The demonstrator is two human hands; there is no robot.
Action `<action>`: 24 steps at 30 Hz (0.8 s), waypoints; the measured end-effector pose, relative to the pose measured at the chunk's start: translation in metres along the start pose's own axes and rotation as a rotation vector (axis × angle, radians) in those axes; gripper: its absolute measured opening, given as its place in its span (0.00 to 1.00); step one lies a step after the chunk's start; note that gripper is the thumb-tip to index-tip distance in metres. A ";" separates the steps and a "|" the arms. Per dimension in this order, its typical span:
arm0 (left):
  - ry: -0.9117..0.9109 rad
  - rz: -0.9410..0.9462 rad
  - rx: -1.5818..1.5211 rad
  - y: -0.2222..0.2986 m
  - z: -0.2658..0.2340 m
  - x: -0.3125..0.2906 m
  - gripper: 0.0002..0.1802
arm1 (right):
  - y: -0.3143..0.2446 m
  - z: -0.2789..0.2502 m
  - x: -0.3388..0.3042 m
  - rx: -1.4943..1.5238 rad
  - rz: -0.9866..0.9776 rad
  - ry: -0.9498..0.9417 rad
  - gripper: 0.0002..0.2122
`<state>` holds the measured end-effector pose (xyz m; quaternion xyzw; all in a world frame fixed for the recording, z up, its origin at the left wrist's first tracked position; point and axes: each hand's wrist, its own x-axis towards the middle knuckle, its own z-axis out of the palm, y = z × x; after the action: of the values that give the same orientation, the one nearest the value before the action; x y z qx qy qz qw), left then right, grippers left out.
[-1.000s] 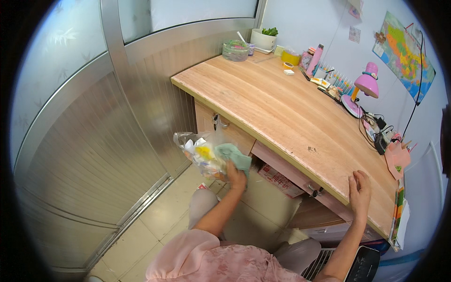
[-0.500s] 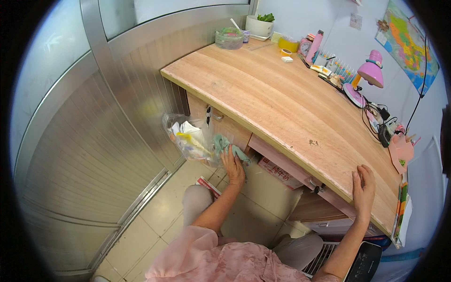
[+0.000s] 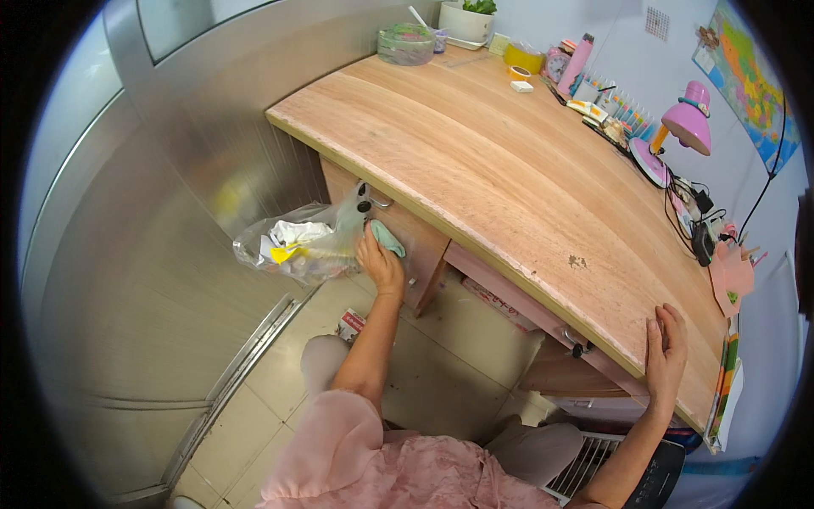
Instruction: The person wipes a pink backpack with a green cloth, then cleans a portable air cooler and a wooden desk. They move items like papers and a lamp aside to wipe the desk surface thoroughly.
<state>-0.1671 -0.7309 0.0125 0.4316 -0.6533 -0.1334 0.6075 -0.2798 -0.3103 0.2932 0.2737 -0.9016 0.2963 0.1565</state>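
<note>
Beside the desk's left drawer, my left hand (image 3: 381, 265) is closed on a pale green cloth (image 3: 387, 238), part of which shows beyond the fingers. Next to it a clear plastic bag (image 3: 326, 265) hangs at the drawer handle, with white and yellow scraps inside; the hand is against the bag's right side, and its fingertips are partly hidden. My right hand (image 3: 667, 352) lies on the front edge of the wooden desk (image 3: 475, 178) at the right, fingers loosely curved and holding nothing.
Along the desk's back stand a round clear container (image 3: 405, 44), a potted plant (image 3: 465, 23), yellow tape (image 3: 523, 57), a pink bottle (image 3: 577, 64) and a pink lamp (image 3: 687, 125) with cables. A metal panel wall (image 3: 195, 178) borders the left. A heater (image 3: 653, 475) stands at the lower right.
My left hand has moved up and left with the green cloth, which is now more bunched in it. The bag is tilted further left. My right hand still rests on the desk edge.
</note>
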 end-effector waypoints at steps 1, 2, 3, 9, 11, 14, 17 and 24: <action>-0.117 -0.002 -0.018 -0.008 0.000 -0.006 0.28 | 0.002 0.000 -0.001 -0.034 -0.015 0.000 0.14; -0.152 -0.059 -0.063 -0.022 -0.006 -0.010 0.28 | -0.002 0.001 -0.001 0.000 0.005 -0.014 0.14; -0.188 -0.115 -0.116 -0.033 -0.004 -0.016 0.28 | -0.006 0.001 0.001 0.029 0.029 -0.020 0.14; -0.215 -0.201 -0.112 -0.077 0.021 -0.051 0.29 | -0.003 0.001 0.002 0.063 0.058 -0.032 0.13; -0.229 -0.264 -0.068 -0.096 0.028 -0.075 0.27 | -0.002 0.001 0.000 0.053 0.057 -0.037 0.13; -0.295 -0.528 -0.085 -0.177 0.053 -0.104 0.24 | -0.010 0.003 0.008 0.041 0.022 -0.049 0.13; -0.439 -0.797 -0.150 -0.199 0.069 -0.086 0.22 | -0.006 0.001 0.004 0.008 0.067 -0.063 0.13; -0.256 -0.864 -0.206 -0.216 0.063 -0.051 0.27 | -0.007 0.001 0.004 -0.002 0.060 -0.090 0.13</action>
<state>-0.1435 -0.8440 -0.1874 0.5817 -0.4668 -0.4908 0.4504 -0.2786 -0.3174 0.2971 0.2594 -0.9158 0.2875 0.1068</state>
